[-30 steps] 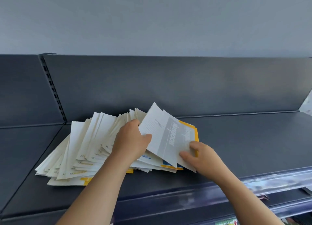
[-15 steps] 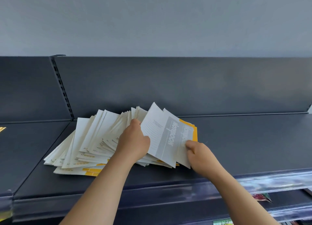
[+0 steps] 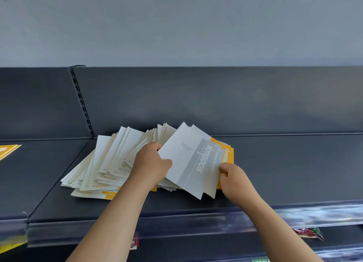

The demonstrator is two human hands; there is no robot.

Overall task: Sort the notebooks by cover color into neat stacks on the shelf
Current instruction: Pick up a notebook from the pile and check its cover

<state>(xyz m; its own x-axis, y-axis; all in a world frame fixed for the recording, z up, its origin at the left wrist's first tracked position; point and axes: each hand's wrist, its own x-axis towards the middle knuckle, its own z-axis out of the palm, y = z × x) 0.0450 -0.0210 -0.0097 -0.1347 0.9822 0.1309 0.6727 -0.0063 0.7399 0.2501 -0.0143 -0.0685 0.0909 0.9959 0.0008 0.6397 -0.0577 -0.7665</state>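
Note:
A fanned pile of thin notebooks [image 3: 110,163] lies on the dark shelf [image 3: 284,163], most showing white lined backs with yellow edges. On top at the right is a grey-and-white notebook [image 3: 188,163] printed "Notebook". My left hand [image 3: 151,163] grips its left edge, thumb on the cover. My right hand [image 3: 233,177] pinches the lower right corner of that notebook and the ones under it. A yellow-covered notebook [image 3: 228,153] sticks out beneath them at the right.
The shelf's dark back panel [image 3: 216,100] rises behind the pile, with a slotted upright [image 3: 81,100] at the left. A yellow notebook corner [image 3: 7,150] lies on the neighbouring shelf at far left. A clear price strip [image 3: 196,224] runs along the front edge; packets [image 3: 306,233] hang below.
The camera has swung left, so the pile sits further right in view and the yellow corner at far left shows. Both hands hold the same grips on the top notebooks.

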